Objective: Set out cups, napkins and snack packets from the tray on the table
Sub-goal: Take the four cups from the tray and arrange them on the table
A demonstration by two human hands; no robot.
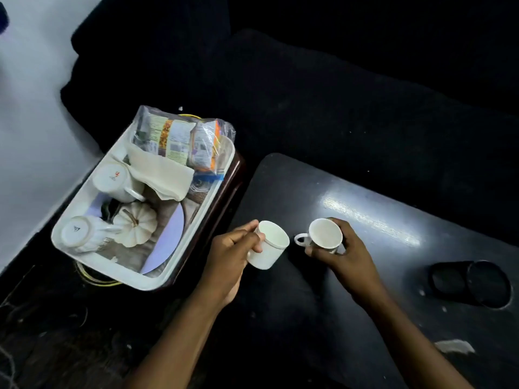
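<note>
My left hand (233, 248) grips a white cup (271, 245), tilted, over the near left part of the black table (379, 248). My right hand (345, 248) holds a second white cup (324, 234) from the side, its handle pointing left; whether it touches the table I cannot tell. The white tray (193, 228) stands to the left. In it lie two more white cups, one (113, 181) on its side and one (77, 231) upside down, a folded cream napkin (160, 175), and clear snack packets (182, 141) at the far end.
A small white pumpkin ornament (136, 223) sits in the tray. The tray rests on a dark wooden stand (224, 192). A round black cup-holder recess (471, 282) is at the table's right. A dark sofa (337, 94) runs behind the table.
</note>
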